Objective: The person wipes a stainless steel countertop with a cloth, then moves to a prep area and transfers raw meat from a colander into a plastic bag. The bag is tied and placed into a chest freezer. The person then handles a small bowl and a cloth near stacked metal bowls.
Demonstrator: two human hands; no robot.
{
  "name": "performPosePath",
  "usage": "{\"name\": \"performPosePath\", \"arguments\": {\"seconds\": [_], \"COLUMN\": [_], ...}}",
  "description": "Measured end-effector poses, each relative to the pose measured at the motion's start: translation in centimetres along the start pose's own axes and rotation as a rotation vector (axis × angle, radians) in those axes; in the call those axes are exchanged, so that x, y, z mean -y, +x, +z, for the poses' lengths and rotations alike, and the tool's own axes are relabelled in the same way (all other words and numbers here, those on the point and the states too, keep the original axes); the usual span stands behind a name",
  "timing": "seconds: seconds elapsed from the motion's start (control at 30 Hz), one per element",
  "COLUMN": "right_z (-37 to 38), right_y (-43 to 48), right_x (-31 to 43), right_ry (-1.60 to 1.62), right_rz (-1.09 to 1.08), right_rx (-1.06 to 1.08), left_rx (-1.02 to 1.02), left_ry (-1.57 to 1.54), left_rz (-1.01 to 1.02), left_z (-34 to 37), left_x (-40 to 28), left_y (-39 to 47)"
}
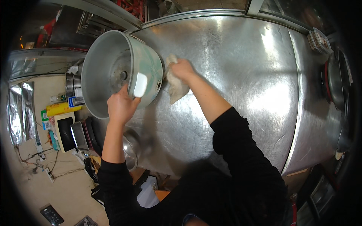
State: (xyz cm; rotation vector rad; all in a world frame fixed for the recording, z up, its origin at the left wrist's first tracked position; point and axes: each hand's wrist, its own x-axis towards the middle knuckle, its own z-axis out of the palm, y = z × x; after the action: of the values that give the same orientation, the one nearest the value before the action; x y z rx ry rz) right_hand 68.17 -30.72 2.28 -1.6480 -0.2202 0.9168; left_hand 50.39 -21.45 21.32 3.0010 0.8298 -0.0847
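A large rice cooker body (145, 60), pale green with a bare grey interior, is tipped on the steel worktop (226, 56) so that its mouth faces left. My left hand (121, 104) grips its near rim beside the white side handle (140, 84), with fingers inside the mouth and the thumb outside. A round heating part with a dark centre shows at the cooker's bottom. My right hand (182, 70) holds a crumpled beige cloth (177, 84) just right of the cooker, at or just above the worktop. Most of the right fingers are hidden by the cloth.
A steel bowl (129, 152) stands by my left forearm. Left are a yellow box (60, 109), a dark-screened device (66, 132) and steel containers (73, 82). At far right sit a lidded pan (335, 80) and clear plastic tubs (319, 41). A window frame (198, 12) borders the back.
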Motion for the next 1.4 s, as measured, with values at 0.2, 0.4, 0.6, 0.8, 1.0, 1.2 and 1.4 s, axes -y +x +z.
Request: {"name": "performPosePath", "arguments": {"seconds": [0.2,0.4,0.6,0.8,1.0,1.2,1.4], "right_z": [-1.7,2.8,3.9,0.6,-8.4,-9.8,-1.8], "right_y": [-4.1,-10.3,-7.2,-0.4,3.1,9.7,7.3], "right_x": [1.1,4.8,7.3,4.1,2.5,5.8,4.3], "right_ry": [0.424,0.190,0.207,-0.802,-0.967,-0.856,-0.998], "right_rz": [-0.007,-0.611,-0.813,-0.487,-0.384,-0.363,-0.376], "right_rx": [0.102,0.040,-0.033,-0.033,-0.347,-0.530,0.026], "left_rx": [0.048,0.065,0.015,0.029,0.037,-0.013,0.023], "left_ry": [-0.056,-0.011,0.013,-0.084,-0.001,0.059,0.068], "left_rz": [0.067,0.086,0.112,-0.001,-0.155,-0.159,-0.182], "left_z": [-0.4,-0.4,0.1,-0.1,-0.1,0.2,0.0], "left_x": [1.1,1.0,1.7,0.6,0.0,-0.5,-1.0], "left_y": [-2.5,-3.0,-2.1,-1.4,-2.0,-1.7,-1.0]}}
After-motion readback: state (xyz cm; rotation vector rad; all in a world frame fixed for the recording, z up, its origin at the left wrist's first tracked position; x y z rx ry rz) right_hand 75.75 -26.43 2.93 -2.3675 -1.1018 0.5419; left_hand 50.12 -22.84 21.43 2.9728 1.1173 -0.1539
